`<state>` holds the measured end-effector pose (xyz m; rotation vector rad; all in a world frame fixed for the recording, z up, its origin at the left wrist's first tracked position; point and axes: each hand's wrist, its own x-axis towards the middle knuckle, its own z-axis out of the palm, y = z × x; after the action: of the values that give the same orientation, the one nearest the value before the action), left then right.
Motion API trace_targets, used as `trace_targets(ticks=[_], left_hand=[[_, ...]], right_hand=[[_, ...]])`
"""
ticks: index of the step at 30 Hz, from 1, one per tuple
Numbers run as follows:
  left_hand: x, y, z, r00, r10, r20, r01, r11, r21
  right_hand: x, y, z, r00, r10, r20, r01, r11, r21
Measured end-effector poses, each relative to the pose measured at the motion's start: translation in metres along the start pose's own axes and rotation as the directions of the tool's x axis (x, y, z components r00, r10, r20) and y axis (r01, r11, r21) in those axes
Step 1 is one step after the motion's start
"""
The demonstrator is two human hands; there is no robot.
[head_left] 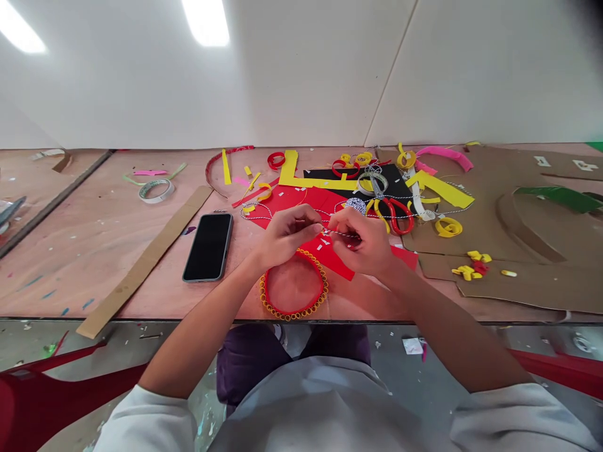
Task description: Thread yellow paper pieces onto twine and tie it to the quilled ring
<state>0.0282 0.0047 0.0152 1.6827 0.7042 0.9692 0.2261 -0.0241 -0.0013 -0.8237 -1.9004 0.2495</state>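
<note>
My left hand [286,236] and my right hand [358,242] meet above a red paper sheet [325,251], their fingertips pinching a thin black-and-white twisted twine [342,233]. The twine trails back to a twine ball [355,206] just beyond my right hand. Close below my hands lies a red paper ring [293,314] edged with small yellow coils. Red-handled scissors [396,216] rest to the right of the ball, among yellow paper scraps [320,183].
A black smartphone [208,247] lies left of my hands beside a long cardboard strip [141,260]. A tape roll [156,191] sits farther left. Brown cardboard sheets [513,232] cover the right of the plywood table [94,276], whose front edge runs just before my lap.
</note>
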Motion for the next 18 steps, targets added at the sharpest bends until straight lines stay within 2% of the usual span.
trace_targets(ticks=[2,8,18], left_hand=[[0.0005,-0.0004,-0.0002,1.0,0.012,0.004,-0.012,1.0,0.006],[0.0011,-0.0001,-0.0003,0.999,0.024,0.027,-0.024,1.0,-0.013],[0.0014,-0.0022,-0.0006,0.999,0.05,0.022,-0.051,0.998,0.047]], right_hand=[[-0.0003,0.0014,0.0017,0.999,-0.025,-0.038,0.024,1.0,-0.015],[0.0005,0.0061,0.0037,0.971,-0.231,-0.055,0.223,0.967,-0.121],[-0.0032,0.0103,0.0019,0.957,-0.291,0.011,0.286,0.933,-0.216]])
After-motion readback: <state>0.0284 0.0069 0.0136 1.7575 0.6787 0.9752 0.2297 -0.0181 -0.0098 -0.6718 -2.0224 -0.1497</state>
